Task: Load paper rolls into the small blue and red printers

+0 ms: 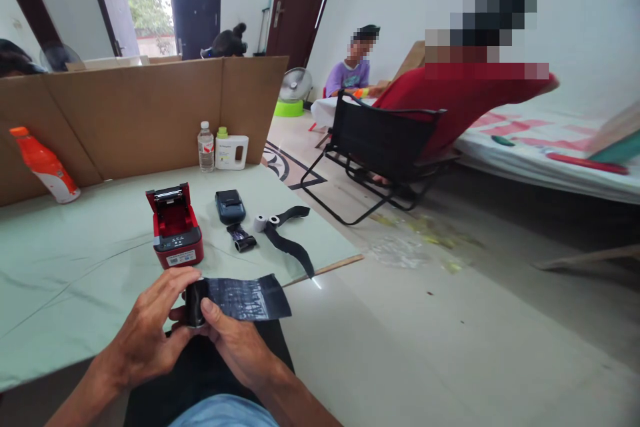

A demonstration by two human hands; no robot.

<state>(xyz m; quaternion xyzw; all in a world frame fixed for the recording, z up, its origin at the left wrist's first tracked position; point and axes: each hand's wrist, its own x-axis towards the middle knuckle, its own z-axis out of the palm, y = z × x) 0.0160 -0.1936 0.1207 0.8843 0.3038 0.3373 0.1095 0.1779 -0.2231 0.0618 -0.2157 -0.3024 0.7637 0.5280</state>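
Observation:
Both my hands grip a roll of black paper close to the table's front edge; its loose end stretches out to the right. My left hand closes on the roll's ends from the left. From below and the right, my right hand holds it, thumb pressed on its side. Just beyond stands a red and black label printer with its lid raised. A small dark blue printer lies to its right. Near that are a small dark roll and two white-cored rolls with dark strips unwound.
A cardboard screen backs the table. Before it stand an orange bottle, a clear water bottle and a white jug. A person in red sits in a black folding chair; plastic scraps lie on the floor.

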